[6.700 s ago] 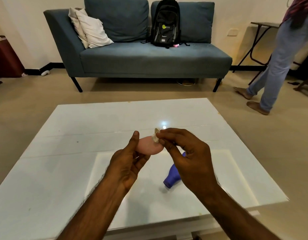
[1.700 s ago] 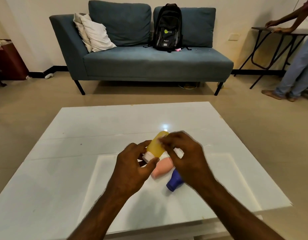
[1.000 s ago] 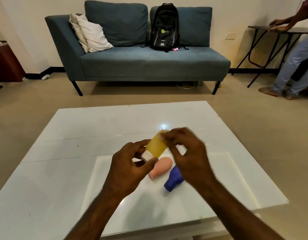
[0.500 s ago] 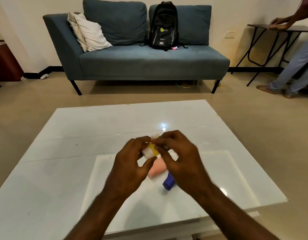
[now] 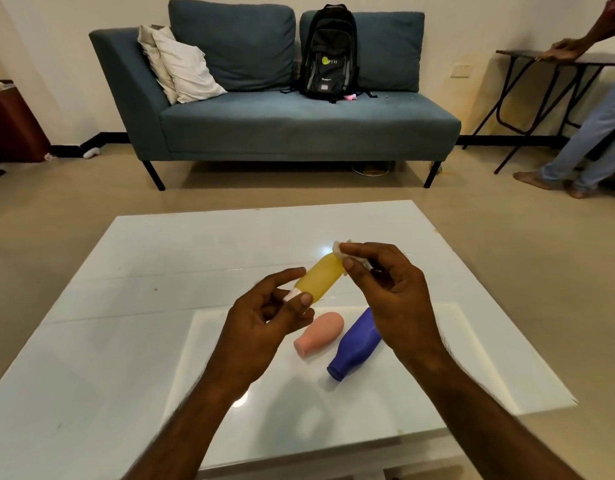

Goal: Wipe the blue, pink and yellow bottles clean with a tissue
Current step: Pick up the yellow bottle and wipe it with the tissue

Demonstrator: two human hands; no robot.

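The yellow bottle (image 5: 320, 280) is held in the air above the white worktop (image 5: 143, 306), slanting from its white cap at lower left up to its rounded base at upper right. The left hand (image 5: 261, 327) has it at the cap end. Its grip is closed there, with the thumb on the near side of the neck and a fingertip on the far side, so the cap sits between them and the whole yellow body sticks out beyond the grip. The other fingers are curled loosely beneath.

The right hand (image 5: 392, 299) meets the bottle at the opposite end. Its thumb and forefinger are pinched on a small crumpled tissue (image 5: 339, 247), which is pressed against the top of the bottle's base. Only a white scrap shows above the fingertips. The remaining fingers are bent in towards the palm. The bottle thus spans the gap between the two grips, with its middle bare.

The pink bottle (image 5: 320, 334) and the blue bottle (image 5: 356, 344) lie on their sides on the worktop below the hands, just beside each other, necks pointing towards the camera. The blue one's far end is hidden behind the right wrist.

Beyond the worktop stands a blue sofa (image 5: 299, 126) with a black backpack (image 5: 328, 53) and pale pillows (image 5: 181, 67). Another person (image 5: 593, 126) stands at the right edge by a folding table (image 5: 541, 57).
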